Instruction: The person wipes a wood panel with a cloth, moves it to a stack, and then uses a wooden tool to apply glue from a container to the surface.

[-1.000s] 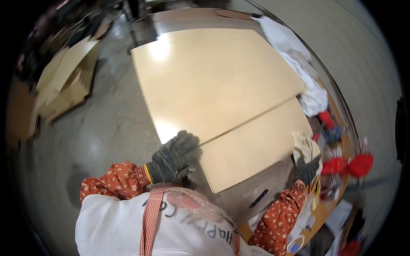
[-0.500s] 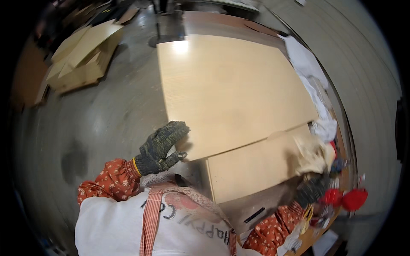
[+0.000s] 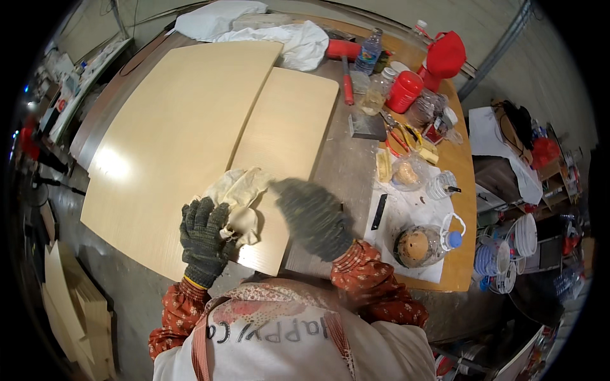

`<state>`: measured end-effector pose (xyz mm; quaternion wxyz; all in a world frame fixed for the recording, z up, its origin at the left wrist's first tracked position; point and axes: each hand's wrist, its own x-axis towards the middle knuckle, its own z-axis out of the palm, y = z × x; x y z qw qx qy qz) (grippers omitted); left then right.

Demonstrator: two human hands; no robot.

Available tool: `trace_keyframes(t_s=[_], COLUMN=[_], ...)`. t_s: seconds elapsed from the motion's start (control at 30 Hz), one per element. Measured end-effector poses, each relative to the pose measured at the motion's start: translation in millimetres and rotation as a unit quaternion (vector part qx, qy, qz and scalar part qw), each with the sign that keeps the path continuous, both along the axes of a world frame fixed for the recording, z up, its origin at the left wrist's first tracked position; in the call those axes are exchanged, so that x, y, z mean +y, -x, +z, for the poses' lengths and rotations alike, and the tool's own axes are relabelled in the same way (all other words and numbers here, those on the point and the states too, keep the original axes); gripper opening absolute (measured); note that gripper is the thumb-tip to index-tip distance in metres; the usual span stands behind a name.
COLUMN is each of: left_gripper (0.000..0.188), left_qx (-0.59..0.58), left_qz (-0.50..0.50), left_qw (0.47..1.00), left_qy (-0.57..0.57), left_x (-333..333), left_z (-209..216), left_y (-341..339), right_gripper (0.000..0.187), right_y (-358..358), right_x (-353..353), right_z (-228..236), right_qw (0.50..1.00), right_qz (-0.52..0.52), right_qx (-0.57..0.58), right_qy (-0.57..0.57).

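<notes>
Two pale wood-grain panels lie side by side, a wide panel [image 3: 171, 120] on the left and a narrow panel [image 3: 289, 120] on the right. My left hand [image 3: 203, 241], in a dark knitted glove, rests with fingers extended on the near part of the wide panel. Its thumb is against a crumpled cream cloth [image 3: 238, 197] that lies across the seam. To the right of the cloth is my right hand [image 3: 311, 216], gloved alike and smeared by motion. Whether its fingers touch the cloth cannot be made out.
Along the table's right side are a red-headed mallet [image 3: 347, 82], a red canister [image 3: 405, 92], pliers [image 3: 397, 136], a dark metal block [image 3: 367, 126] and a large clear jug with a blue cap [image 3: 422, 244]. More panels [image 3: 76, 311] stand stacked on the floor at lower left.
The view has swung towards the table's right side. The cream cloth, earlier by my right hand at the narrow panel's far end, now lies beside my left hand. My right hand has come nearer my body.
</notes>
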<state>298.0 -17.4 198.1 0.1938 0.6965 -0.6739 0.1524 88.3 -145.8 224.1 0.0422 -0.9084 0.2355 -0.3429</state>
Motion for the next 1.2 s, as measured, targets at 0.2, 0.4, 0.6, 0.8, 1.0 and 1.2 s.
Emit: trace_keyframes(t_s=[0.2,0.4,0.6,0.8,1.0,1.2], left_gripper=[0.047,0.035,0.044,0.031,0.031,0.034], left_qx=[0.012,0.141,0.557,0.244,0.125,0.192], left_qz=[-0.004,-0.012,-0.251,0.157,0.185,0.146], left_qw=[0.998,0.976,0.762,0.937,0.965,0.964], left_qy=[0.055,0.167,0.215,0.195,0.135,0.113], left_x=[-2,4,-5,51,47,40], left_z=[-18,-39,-139,-4,-71,-143], left_y=[-22,-34,-82,-53,-56,-97], right_gripper=[0.032,0.032,0.033,0.033,0.034,0.034], right_y=[36,-49,-149,-189,-221,-240], right_x=[-31,-31,-19,-27,-27,-10], right_z=[-34,-54,-60,-98,-117,-107], right_qw=[0.974,0.971,0.879,0.749,0.66,0.599], right_qz=[-0.225,-0.028,0.184,0.282,0.283,0.249], right_qx=[0.004,-0.145,-0.135,-0.11,-0.114,-0.179], right_qy=[0.008,-0.187,-0.419,-0.59,-0.687,-0.74])
